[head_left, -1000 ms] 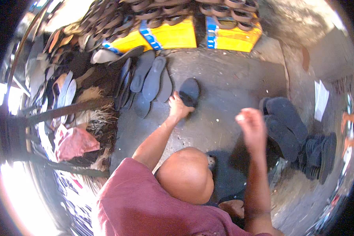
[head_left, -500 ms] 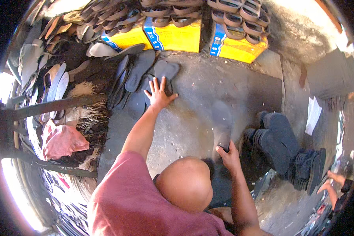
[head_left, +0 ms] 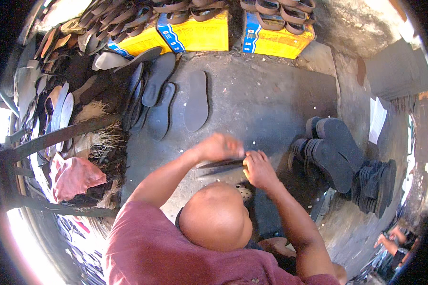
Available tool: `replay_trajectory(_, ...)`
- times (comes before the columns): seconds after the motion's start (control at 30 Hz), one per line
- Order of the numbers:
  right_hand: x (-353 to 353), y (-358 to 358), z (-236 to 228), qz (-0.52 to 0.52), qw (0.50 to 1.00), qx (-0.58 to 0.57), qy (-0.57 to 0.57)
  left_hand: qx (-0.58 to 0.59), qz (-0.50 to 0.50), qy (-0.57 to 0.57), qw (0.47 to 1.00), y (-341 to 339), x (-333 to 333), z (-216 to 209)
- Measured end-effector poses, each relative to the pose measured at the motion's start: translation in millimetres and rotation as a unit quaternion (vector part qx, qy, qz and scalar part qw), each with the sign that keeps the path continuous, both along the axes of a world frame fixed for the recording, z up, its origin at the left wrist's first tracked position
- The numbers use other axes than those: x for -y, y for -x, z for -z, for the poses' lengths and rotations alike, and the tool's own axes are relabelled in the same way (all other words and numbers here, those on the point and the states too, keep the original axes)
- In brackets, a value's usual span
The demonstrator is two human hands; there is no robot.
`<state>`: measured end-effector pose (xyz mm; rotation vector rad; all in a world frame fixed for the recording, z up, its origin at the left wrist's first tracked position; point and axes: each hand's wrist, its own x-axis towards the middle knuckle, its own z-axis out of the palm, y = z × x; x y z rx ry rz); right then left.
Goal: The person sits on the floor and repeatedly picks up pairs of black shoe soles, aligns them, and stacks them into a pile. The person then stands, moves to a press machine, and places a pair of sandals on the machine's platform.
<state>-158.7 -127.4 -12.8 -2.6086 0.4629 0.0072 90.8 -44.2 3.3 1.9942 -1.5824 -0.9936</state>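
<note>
My right hand (head_left: pixel 260 170) is closed on the end of a dark shoe sole (head_left: pixel 218 167), which is turned nearly edge-on and smeared by motion. Close beside it, my left hand (head_left: pixel 222 147) hovers over the sole, its fingers too blurred to read; whether it touches the sole cannot be told. Beyond my hands a single grey sole (head_left: pixel 196 102) lies flat on the floor. Left of that lie more dark soles, one (head_left: pixel 161 111) partly overlapped by another (head_left: pixel 158 78).
At my right stand piles of thick black soles (head_left: pixel 335 156). Brown sandals (head_left: pixel 266 7) top the yellow boxes (head_left: pixel 195 34) at the back. A wooden bar (head_left: pixel 71 135) and a pink cloth (head_left: pixel 76 178) are at left. Another person's hands (head_left: pixel 390 242) show at lower right.
My left hand has left the soles at far left and come back beside my right. The sole in my right hand has swung from pointing away to lying sideways, edge-on. The view has shifted slightly.
</note>
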Motion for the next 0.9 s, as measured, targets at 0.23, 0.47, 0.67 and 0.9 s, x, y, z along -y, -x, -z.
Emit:
replay_trajectory(0.23,-17.2,-19.0,5.1,0.007,1.0,0.023,-0.007,0.097,-0.277,-0.17,0.941,-82.3,33.1,13.7)
replay_trajectory(0.47,16.8,-10.4,8.0,-0.018,0.996,-0.079,0.024,-0.092,-0.266,-0.068,0.957,-61.1,-0.4,-11.8)
replay_trajectory(0.67,2.8,-20.0,6.9,-0.025,0.999,-0.018,0.042,0.23,-0.594,-0.111,0.763,-119.5,-90.9,87.1)
replay_trajectory(0.9,18.2,-26.4,10.1,0.012,0.997,0.073,0.01,-0.093,0.007,0.048,0.995,-9.2,-34.8,31.9)
